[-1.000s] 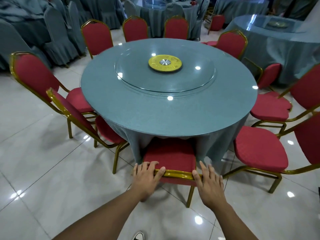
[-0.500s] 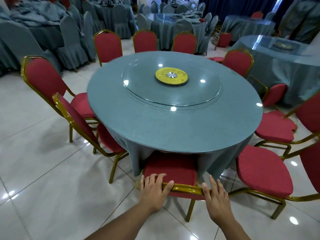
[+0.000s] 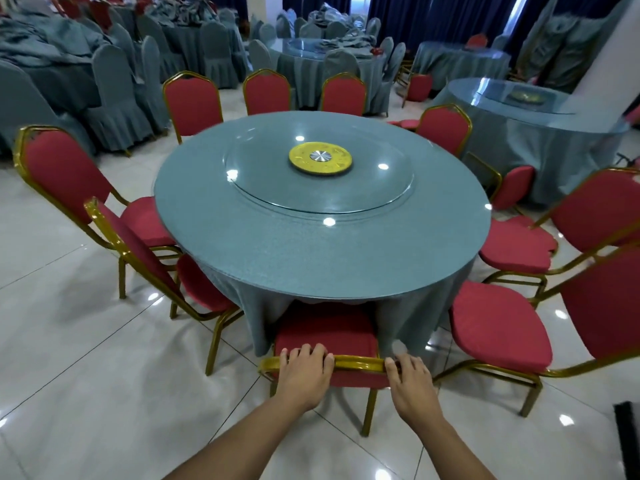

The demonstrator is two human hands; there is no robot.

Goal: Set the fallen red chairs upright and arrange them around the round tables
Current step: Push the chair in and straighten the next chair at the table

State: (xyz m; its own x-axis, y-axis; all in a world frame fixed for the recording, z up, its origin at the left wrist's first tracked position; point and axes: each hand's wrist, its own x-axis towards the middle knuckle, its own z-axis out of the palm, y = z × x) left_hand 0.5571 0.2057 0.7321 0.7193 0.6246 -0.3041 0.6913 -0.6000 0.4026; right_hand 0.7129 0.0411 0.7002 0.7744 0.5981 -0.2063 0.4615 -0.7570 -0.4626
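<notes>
A red chair with a gold frame (image 3: 325, 336) stands upright right in front of me, its seat tucked under the cloth of the round grey-blue table (image 3: 242, 237). My left hand (image 3: 304, 372) grips the gold top rail of its back on the left. My right hand (image 3: 410, 379) rests on the same rail at the right, fingers curled over it. Several more red chairs ring the table, two at the left (image 3: 65, 174) (image 3: 138, 251) and two at the right (image 3: 498, 327) (image 3: 519, 242). One red chair (image 3: 512, 188) lies tipped by the far right side.
A glass turntable with a yellow disc (image 3: 320, 159) sits on the table. Another round table (image 3: 540, 140) stands at the right. Grey-covered chairs (image 3: 114, 95) and tables fill the back. Glossy white tile floor (image 3: 86, 375) lies around me.
The view has lifted, showing more of the room. The chair sits a little further under the tablecloth, and both hands stay on its top rail.
</notes>
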